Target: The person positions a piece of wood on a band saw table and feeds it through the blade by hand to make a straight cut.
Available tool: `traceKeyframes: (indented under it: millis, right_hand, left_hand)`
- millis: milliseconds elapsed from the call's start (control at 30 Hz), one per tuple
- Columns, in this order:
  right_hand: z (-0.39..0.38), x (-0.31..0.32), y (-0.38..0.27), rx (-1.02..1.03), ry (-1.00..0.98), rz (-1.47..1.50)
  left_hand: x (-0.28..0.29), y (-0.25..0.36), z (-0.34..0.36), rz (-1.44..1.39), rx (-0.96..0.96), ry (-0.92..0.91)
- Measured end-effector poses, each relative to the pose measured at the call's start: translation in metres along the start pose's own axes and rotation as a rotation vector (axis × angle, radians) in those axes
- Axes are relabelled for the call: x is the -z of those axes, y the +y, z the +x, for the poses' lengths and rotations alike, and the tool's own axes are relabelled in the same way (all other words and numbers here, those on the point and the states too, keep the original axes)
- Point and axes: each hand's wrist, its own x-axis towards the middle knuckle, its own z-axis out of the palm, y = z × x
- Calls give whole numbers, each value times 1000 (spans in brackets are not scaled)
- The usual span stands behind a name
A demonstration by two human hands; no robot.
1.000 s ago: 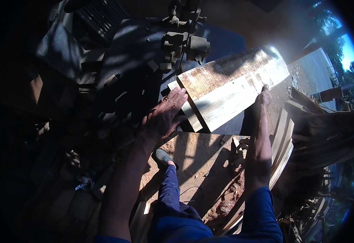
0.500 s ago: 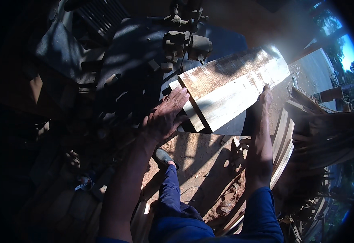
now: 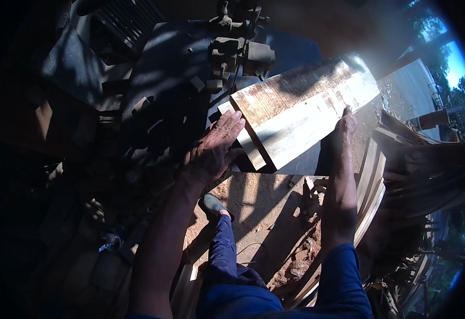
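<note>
A thick wooden board (image 3: 296,114), rough brown along its far half and pale along its near half, lies slanted on a dark metal machine table (image 3: 176,69). A second pale wood piece (image 3: 251,150) shows at its left end, with a dark gap between. My left hand (image 3: 215,146) rests against this end, fingers stretched out and fingertips on the wood. At the board's near right edge, my right hand (image 3: 346,126) grips the wood; its fingers are partly hidden. Beyond the board's left corner stand the machine's metal blocks (image 3: 242,56).
Small wood offcuts (image 3: 206,84) lie on the table beside the blocks. Long curved wood strips (image 3: 371,186) are stacked by my right forearm. Sawdust and scraps cover the ground (image 3: 254,212) around my shoe (image 3: 215,204). A slatted grey item (image 3: 131,24) stands at the far left.
The whole view has shifted slightly, so everything on the table appears a little higher and further left. Hands and board keep nearly the same places relative to each other.
</note>
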Motion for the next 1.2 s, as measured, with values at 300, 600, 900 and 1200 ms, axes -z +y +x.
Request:
traceKeyframes:
  millis: [300,600,900,1200]
  right_hand:
    - [-10,2,-8,14,24,6]
    - [-11,18,-10,18,58,34]
    - [-51,8,-74,-154,80,383]
    - [-55,22,-83,-68,55,316]
  left_hand:
    - [1,-1,-5,-37,4,1]
    - [-6,-1,7,-42,-28,-1]
    - [-3,-2,-10,59,1,-23]
    - [6,-2,-7,15,22,-40]
